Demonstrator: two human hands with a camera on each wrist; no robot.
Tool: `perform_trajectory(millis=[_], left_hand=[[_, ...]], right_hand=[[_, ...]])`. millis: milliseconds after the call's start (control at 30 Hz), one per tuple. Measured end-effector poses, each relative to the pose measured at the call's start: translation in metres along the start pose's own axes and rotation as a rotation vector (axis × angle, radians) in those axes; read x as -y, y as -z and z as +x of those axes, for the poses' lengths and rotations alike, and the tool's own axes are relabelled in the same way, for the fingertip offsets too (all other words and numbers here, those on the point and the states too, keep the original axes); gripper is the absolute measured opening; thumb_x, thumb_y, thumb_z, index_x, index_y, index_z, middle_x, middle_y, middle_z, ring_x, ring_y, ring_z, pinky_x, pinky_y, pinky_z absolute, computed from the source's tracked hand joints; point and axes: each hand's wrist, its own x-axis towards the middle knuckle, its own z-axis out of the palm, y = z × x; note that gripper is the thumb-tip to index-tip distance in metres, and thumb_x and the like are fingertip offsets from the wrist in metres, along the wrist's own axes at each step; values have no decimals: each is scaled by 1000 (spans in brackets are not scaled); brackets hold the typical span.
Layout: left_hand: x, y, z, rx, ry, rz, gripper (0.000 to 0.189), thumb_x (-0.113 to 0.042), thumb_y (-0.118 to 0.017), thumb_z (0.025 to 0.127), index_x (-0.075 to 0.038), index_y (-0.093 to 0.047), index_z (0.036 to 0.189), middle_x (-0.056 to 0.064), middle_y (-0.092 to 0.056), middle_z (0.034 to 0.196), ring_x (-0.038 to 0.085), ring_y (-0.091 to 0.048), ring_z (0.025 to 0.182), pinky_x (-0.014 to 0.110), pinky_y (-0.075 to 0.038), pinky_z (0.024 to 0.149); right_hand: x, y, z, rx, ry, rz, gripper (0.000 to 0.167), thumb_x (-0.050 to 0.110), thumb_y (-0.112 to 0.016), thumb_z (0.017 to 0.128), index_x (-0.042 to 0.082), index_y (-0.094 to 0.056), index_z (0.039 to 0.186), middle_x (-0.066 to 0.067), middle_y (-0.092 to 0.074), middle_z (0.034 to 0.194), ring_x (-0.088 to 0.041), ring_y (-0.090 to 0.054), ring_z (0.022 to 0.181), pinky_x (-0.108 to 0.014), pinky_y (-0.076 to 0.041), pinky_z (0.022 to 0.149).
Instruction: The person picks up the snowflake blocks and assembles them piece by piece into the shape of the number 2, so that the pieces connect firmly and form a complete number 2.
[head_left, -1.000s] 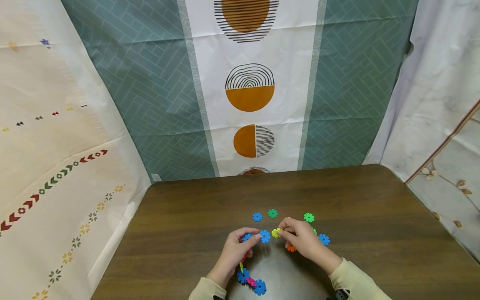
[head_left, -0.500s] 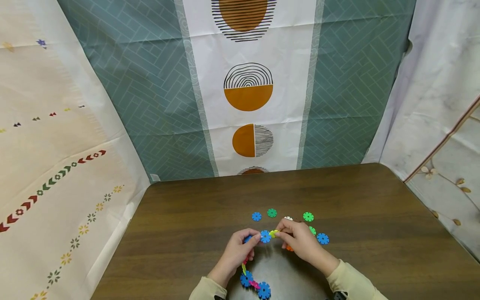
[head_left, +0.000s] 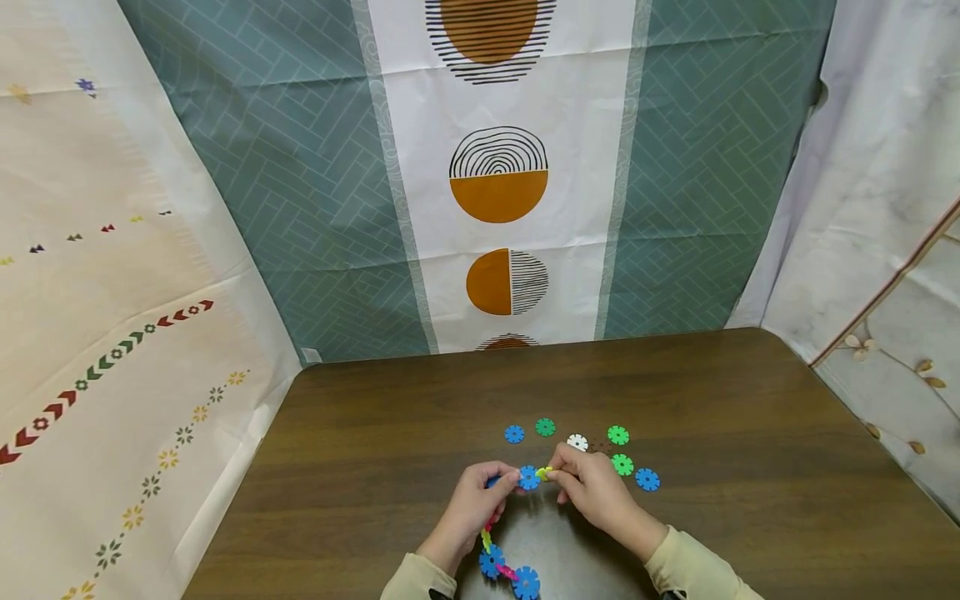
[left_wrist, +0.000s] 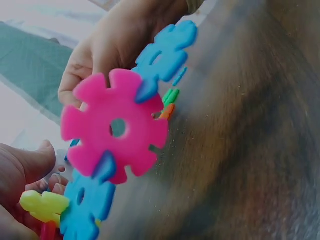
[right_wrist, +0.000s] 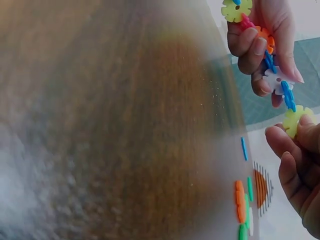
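My left hand (head_left: 474, 498) grips a chain of interlocking snowflake discs. In the right wrist view its fingers are around an orange disc (right_wrist: 266, 40) and a white disc (right_wrist: 274, 82). The chain's lower part hangs below that hand, with a blue disc (head_left: 527, 582) at the bottom and a large pink disc (left_wrist: 87, 117) close to the left wrist camera. Thumb and finger of my right hand (head_left: 600, 493) pinch a yellow disc (head_left: 543, 473). Its edge meets a blue disc (head_left: 528, 477) at the chain's upper end; how deep they interlock I cannot tell.
Loose discs lie on the brown table (head_left: 390, 417) beyond the hands: blue (head_left: 514, 434), dark green (head_left: 545, 427), white (head_left: 577, 442), green (head_left: 618, 435), another green (head_left: 622, 465) and blue (head_left: 648, 479). An orange disc (right_wrist: 240, 200) shows in the right wrist view.
The yellow disc, apart from the chain's blue disc a second ago, has come against it and turned more edge-on. My right hand has shifted slightly left and down, uncovering the loose white disc.
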Motion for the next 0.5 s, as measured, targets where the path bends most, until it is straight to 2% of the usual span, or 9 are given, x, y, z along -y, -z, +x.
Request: perform_trajectory(millis=[333, 500], left_hand=[[1, 0, 0, -14, 5, -31, 24, -16, -61, 97, 6, -68, 94, 4, -57, 65, 5, -38, 46, 17, -32, 41], [-3, 0, -1, -16, 4, -45, 26, -16, -60, 98, 9, -67, 95, 0, -53, 61, 6, -37, 47, 18, -32, 41]], right_hand=[[0, -7, -2, -26, -62, 78, 12, 7, -67, 91, 15, -59, 85, 0, -67, 64, -8, -61, 51, -23, -48, 55], [1, -10, -4, -54, -69, 95, 12, 8, -66, 93, 15, -59, 85, 0, -67, 64, -6, -60, 51, -23, -47, 54]])
